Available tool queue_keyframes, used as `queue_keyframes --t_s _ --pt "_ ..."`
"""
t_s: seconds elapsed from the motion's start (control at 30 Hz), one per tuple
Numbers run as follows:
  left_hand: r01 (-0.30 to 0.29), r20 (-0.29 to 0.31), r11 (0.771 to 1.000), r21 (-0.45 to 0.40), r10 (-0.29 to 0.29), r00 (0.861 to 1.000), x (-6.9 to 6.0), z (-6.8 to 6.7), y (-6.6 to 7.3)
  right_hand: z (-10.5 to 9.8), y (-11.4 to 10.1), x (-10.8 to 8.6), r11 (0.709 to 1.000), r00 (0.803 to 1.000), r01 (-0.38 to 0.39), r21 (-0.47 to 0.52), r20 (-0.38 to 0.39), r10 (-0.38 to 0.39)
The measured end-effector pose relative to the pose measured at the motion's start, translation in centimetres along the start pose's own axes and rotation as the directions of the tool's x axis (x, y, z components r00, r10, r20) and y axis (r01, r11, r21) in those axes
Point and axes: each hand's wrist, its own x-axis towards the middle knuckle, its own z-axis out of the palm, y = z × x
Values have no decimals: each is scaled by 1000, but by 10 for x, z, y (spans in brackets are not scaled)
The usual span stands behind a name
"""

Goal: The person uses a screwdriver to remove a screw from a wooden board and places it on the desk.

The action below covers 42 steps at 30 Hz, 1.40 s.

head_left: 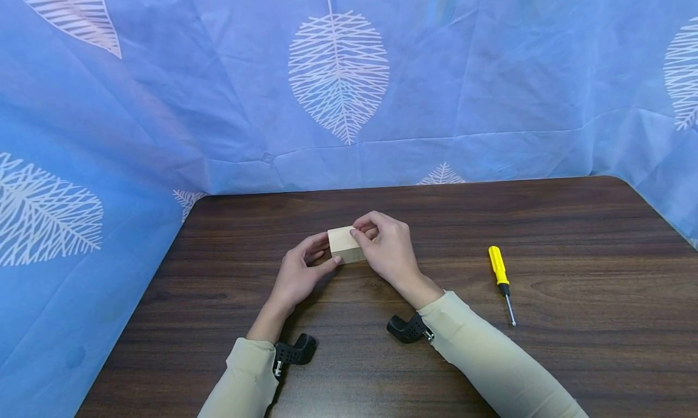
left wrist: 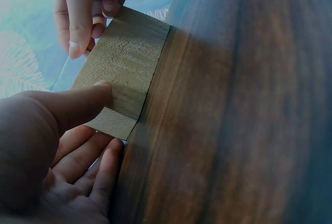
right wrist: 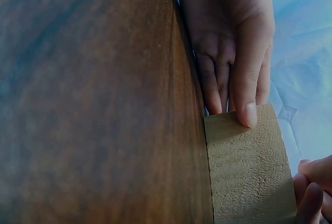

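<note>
A pale wooden block (head_left: 345, 243) rests on the dark table, its near face plain in both wrist views. My left hand (head_left: 297, 277) grips the block's left end, thumb (left wrist: 93, 97) on the near face and the other fingers behind or beside it. At the right part of its top, my right hand (head_left: 388, 248) has thumb and fingertips brought together. Something tiny seems pinched there, just over the block's upper edge in the left wrist view; its kind is too small to tell. In the right wrist view the right fingertips (right wrist: 309, 199) show beside that edge.
A screwdriver (head_left: 498, 269) with a yellow and black handle lies right of the hands, its tip toward the near side. Black wrist mounts (head_left: 297, 349) stick out from both sleeves. Behind the brown table (head_left: 572, 357) hangs a blue cloth (head_left: 436, 72) with white leaf prints.
</note>
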Motion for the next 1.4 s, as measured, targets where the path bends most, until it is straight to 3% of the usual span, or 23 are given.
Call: queue_keyframes --t_s 1.4 --pt "5 6 1000 -23 -5 1000 -1 0 0 -1 0 -1 1000 1000 10 29 10 -10"
